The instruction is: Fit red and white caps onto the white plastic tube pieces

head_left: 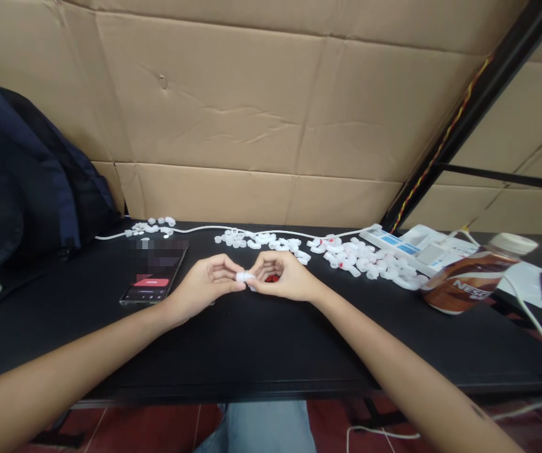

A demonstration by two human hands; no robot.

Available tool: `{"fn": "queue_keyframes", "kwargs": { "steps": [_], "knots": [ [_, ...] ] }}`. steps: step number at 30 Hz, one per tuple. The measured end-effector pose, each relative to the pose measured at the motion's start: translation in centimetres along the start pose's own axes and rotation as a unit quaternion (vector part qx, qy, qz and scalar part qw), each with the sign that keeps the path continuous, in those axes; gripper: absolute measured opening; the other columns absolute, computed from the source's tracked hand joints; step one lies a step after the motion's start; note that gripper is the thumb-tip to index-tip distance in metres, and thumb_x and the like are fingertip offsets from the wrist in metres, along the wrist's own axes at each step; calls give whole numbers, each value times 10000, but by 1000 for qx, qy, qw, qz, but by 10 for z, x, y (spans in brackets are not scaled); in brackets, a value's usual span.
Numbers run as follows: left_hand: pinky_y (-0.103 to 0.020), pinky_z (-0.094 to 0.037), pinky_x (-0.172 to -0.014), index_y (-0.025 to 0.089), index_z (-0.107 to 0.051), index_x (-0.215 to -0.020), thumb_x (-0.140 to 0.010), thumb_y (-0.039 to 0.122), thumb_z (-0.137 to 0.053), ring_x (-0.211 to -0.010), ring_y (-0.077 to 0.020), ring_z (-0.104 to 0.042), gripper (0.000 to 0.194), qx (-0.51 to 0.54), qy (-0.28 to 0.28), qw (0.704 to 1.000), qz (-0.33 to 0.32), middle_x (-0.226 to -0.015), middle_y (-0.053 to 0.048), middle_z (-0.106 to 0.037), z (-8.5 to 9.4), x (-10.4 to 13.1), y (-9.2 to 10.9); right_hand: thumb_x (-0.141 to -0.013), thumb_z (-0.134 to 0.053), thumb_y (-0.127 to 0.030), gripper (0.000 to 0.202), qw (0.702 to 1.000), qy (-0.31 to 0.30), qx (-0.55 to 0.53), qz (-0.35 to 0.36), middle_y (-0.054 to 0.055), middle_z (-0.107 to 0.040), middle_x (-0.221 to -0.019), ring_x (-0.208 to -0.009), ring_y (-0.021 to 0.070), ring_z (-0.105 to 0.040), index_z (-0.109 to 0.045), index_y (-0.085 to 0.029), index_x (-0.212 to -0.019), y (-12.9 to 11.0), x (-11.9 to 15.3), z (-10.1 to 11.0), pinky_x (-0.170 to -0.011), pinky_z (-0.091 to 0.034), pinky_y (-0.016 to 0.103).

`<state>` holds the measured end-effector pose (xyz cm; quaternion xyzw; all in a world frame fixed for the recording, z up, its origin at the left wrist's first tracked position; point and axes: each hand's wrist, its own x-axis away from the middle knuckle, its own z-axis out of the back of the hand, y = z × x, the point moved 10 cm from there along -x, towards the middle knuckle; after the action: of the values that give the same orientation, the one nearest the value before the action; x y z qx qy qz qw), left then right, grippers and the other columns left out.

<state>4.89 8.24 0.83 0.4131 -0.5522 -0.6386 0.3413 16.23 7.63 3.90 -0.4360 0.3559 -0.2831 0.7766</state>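
Observation:
Between the fingertips of both hands is a small white plastic fitting (pixel 242 277), held just above the black table. My left hand (pixel 207 280) pinches its left end with thumb and fingers closed. From the other side my right hand (pixel 282 277) grips the right end, its fingers curled and partly hiding the piece. A small red part (pixel 273 278) shows beneath the right palm; I cannot tell if it is held or lies on the table. Just beyond the hands lies a row of loose white plastic pieces (pixel 264 240).
A phone (pixel 150 277) lies left of the hands, with more white pieces (pixel 152 226) behind it. Rightward are a larger pile of white and red pieces (pixel 365 258), a power strip (pixel 393 245) and a brown Nescafé bottle (pixel 469 280). A dark backpack (pixel 29 170) stands far left.

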Motion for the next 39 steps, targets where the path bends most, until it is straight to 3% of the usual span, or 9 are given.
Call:
{"fn": "queue_keyframes", "kwargs": {
  "steps": [5, 11, 15, 19, 23, 26, 29, 32, 39],
  "knots": [
    [-380, -514, -987, 131, -659, -812, -702, 236, -788, -1023, -206, -677, 199, -30, 8, 997, -76, -1133, -93, -691, -2, 3, 21, -768, -740, -360, 248, 998, 9, -49, -26, 44, -701, -733, -639, 128, -659, -590, -168, -813, 11, -2, 2, -645, -557, 295],
    [-347, -512, -963, 143, -653, -897, -779, 260, -732, -985, -181, -672, 184, -67, 30, 990, -120, -998, -63, -715, 2, 6, 36, -762, -743, -364, 265, 998, 31, -47, -26, 55, -705, -733, -638, 132, -668, -563, -170, -782, 13, -3, 9, -626, -559, 287],
    [-306, -535, -832, 166, -634, -1078, -844, 378, -651, -912, -171, -658, 316, -146, 67, 984, -80, -991, -52, -684, 13, 1, 23, -757, -745, -378, 266, 999, 25, -38, -11, 55, -706, -789, -631, 125, -662, -587, -168, -795, 5, -3, 7, -606, -558, 280],
    [-292, -518, -750, 167, -677, -906, -925, 469, -497, -786, -160, -628, 353, -221, 6, 975, -31, -832, -32, -667, 3, 0, 10, -776, -734, -376, 253, 999, 5, -41, 0, 55, -703, -820, -666, 128, -663, -602, -168, -835, 3, -2, 3, -647, -562, 294],
    [-246, -489, -682, 186, -606, -1032, -849, 377, -629, -808, -144, -588, 265, -202, -3, 976, -75, -907, -29, -618, -5, 5, 19, -769, -746, -360, 248, 999, -2, -48, -10, 36, -687, -757, -647, 124, -650, -604, -169, -839, 9, -2, 2, -645, -555, 293],
    [-232, -474, -660, 208, -529, -1172, -779, 350, -712, -829, -143, -572, 456, -192, 27, 977, -88, -957, -32, -585, -1, 7, 24, -767, -748, -347, 238, 999, -1, -50, -9, 27, -681, -743, -644, 118, -643, -606, -167, -830, 9, -2, 2, -643, -548, 282],
    [-248, -470, -670, 187, -615, -1023, -897, 454, -549, -773, -143, -581, 303, -220, 11, 975, -36, -847, -19, -607, -2, 5, 13, -772, -744, -329, 224, 999, -16, -51, -9, 43, -696, -791, -684, 121, -654, -611, -164, -845, 8, -2, -1, -667, -546, 280],
    [-258, -468, -695, 171, -642, -848, -958, 472, -420, -766, -148, -590, 390, -252, -23, 967, -24, -796, -18, -622, -8, 5, 9, -777, -741, -313, 210, 998, -22, -48, -13, 53, -701, -820, -708, 125, -660, -616, -162, -849, 10, -1, -1, -683, -545, 284],
    [-243, -477, -692, 194, -598, -1071, -899, 442, -561, -783, -133, -597, 304, -224, 6, 974, -44, -902, -19, -635, -3, 5, 14, -758, -760, -268, 199, 997, -21, -67, -9, 31, -688, -766, -672, 113, -644, -620, -159, -849, 9, -2, -1, -657, -531, 269]
  ]
}}
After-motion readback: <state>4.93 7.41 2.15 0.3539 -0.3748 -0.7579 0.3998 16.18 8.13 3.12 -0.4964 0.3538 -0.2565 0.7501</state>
